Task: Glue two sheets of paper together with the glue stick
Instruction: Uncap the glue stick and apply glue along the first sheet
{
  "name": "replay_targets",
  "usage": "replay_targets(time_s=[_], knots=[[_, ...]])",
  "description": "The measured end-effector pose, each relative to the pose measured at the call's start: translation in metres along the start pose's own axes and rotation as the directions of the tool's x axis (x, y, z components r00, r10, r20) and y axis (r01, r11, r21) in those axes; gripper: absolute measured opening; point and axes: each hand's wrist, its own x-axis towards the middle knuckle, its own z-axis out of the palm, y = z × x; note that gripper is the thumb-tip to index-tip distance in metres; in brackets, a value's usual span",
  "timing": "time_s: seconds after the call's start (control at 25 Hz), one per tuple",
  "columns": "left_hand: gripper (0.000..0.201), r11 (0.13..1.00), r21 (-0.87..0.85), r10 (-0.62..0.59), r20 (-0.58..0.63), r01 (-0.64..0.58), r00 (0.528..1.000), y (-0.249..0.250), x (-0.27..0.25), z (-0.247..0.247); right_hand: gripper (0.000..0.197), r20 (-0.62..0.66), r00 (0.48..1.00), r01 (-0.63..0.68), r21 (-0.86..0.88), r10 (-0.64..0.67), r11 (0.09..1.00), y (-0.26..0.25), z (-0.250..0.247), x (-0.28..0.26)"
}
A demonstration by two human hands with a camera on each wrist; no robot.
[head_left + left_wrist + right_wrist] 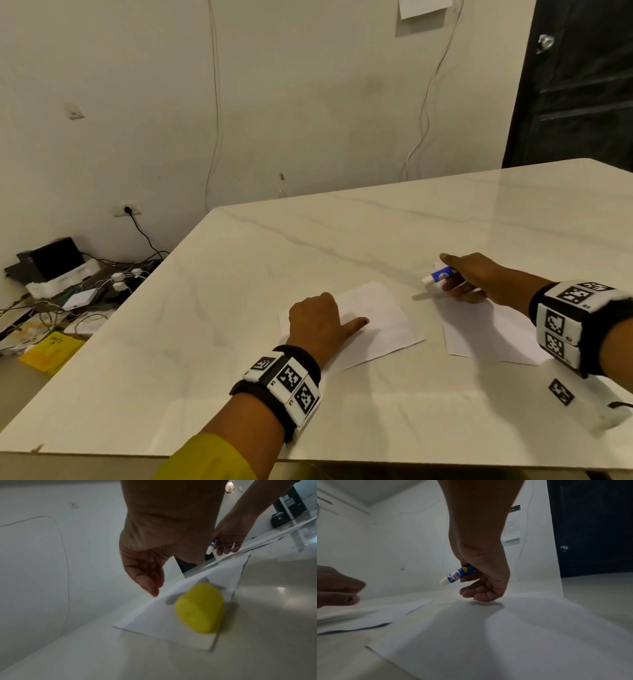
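Observation:
Two white sheets lie side by side on the marble table (376, 233). My left hand (318, 322) rests on the left sheet (383, 318) with the thumb stretched out and holds nothing. In the left wrist view a blurred yellow cap (199, 608) lies on that sheet (154, 622), below the left hand (147, 563). My right hand (469, 277) grips a blue glue stick (442, 274) over the far end of the right sheet (486, 335). The glue stick (458, 575) has its white tip bare and pointing left and down, a little above the table.
The table's left edge drops to a floor cluttered with cables and boxes (68, 284). A dark door (575, 85) stands at the far right. A white tagged object (582, 401) lies on the table near my right forearm.

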Motion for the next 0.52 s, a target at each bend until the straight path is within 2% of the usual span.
replay_targets(time_s=[0.08, 0.16, 0.28, 0.32, 0.44, 0.52], knots=[[0.058, 0.982, 0.012, 0.190, -0.053, -0.190, 0.980, 0.003, 0.006, 0.000, 0.045, -0.011, 0.996, 0.088, -0.018, -0.088, 0.996, -0.005, 0.007, 0.000], [0.061, 0.941, -0.016, 0.337, 0.000, -0.337, 0.942, 0.008, 0.010, 0.005, 0.041, 0.020, 0.988, 0.157, -0.068, -0.156, 0.985, -0.010, 0.018, -0.001], [0.075, 0.928, -0.083, 0.373, 0.237, -0.364, 0.897, 0.014, 0.012, 0.013, 0.028, 0.074, 0.974, 0.221, -0.141, -0.212, 0.965, -0.014, 0.036, -0.001], [0.076, 0.924, -0.095, 0.381, 0.271, -0.370, 0.884, 0.014, 0.012, 0.015, 0.021, 0.082, 0.967, 0.251, -0.155, -0.241, 0.955, -0.015, 0.041, 0.000], [0.077, 0.906, -0.130, 0.424, 0.275, -0.404, 0.863, 0.010, 0.014, 0.017, 0.003, 0.096, 0.925, 0.378, -0.300, -0.366, 0.876, -0.020, 0.053, 0.005], [0.078, 0.898, -0.123, 0.440, 0.283, -0.422, 0.852, 0.007, 0.015, 0.017, 0.006, 0.137, 0.883, 0.462, -0.428, -0.450, 0.777, -0.025, 0.059, 0.009]])
